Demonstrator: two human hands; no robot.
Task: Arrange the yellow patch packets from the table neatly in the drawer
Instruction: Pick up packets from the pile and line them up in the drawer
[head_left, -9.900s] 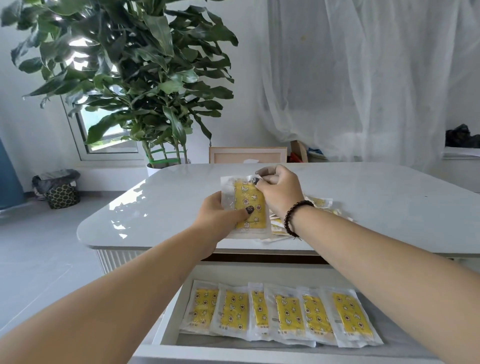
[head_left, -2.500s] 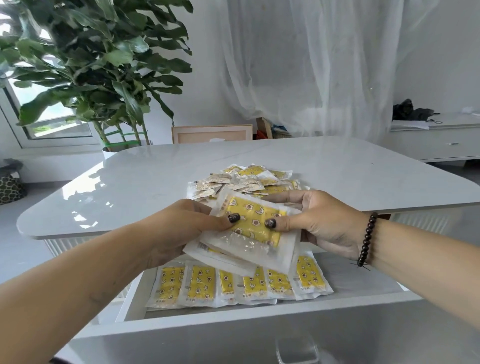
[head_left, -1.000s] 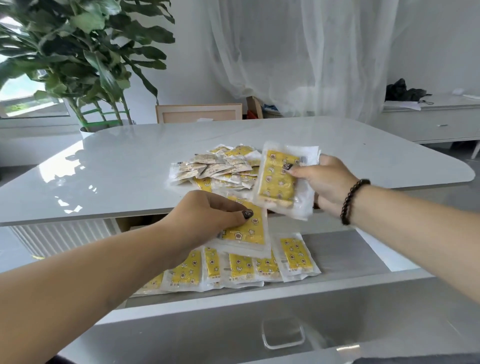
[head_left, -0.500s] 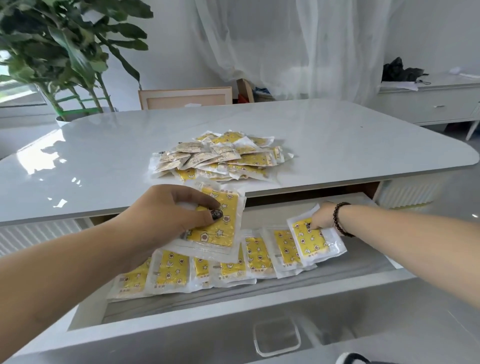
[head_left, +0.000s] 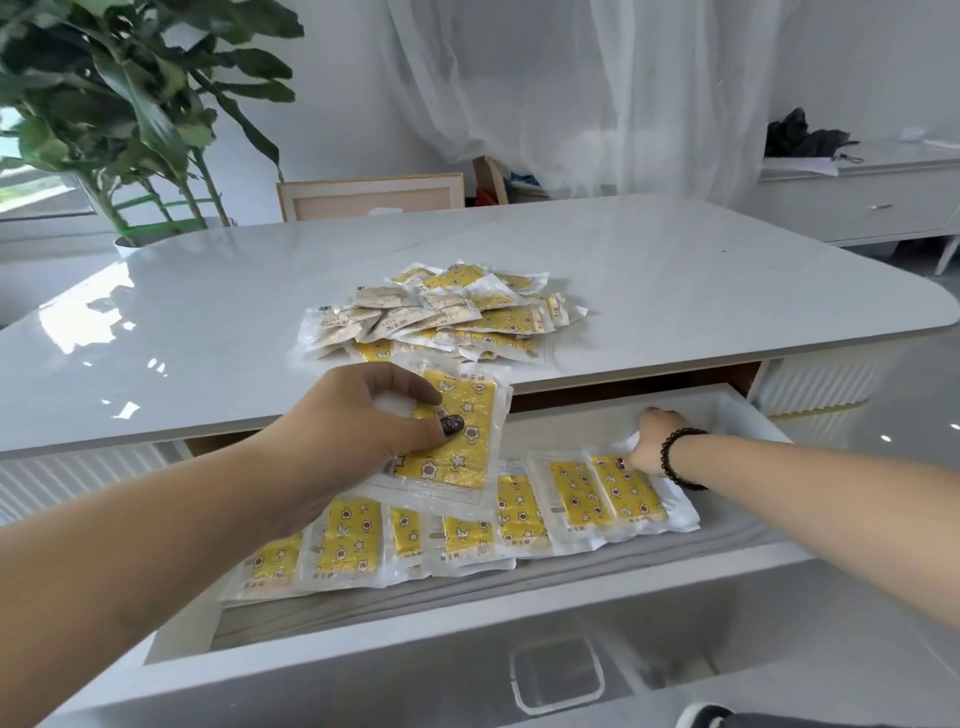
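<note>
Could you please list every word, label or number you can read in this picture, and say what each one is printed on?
None can be read.
Held packet in the left hand: small print on its clear edge, too blurred.
Row of packets in the drawer: small marks under the yellow patches, too small.
Pile of packets on the table: dark print on the pale backs, blurred.

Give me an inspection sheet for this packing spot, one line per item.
Surface: white table, glossy; drawer beneath it pulled open.
Job's things: loose pile of packets on the table; row of packets overlapping in the drawer.
Clutter: nothing seen.
Grip: left hand holds a small stack of packets above the drawer; right hand pinches the rightmost packet at its top edge.
Cables: nothing seen.
Surroundings: potted plant, curtain, sideboard.
</note>
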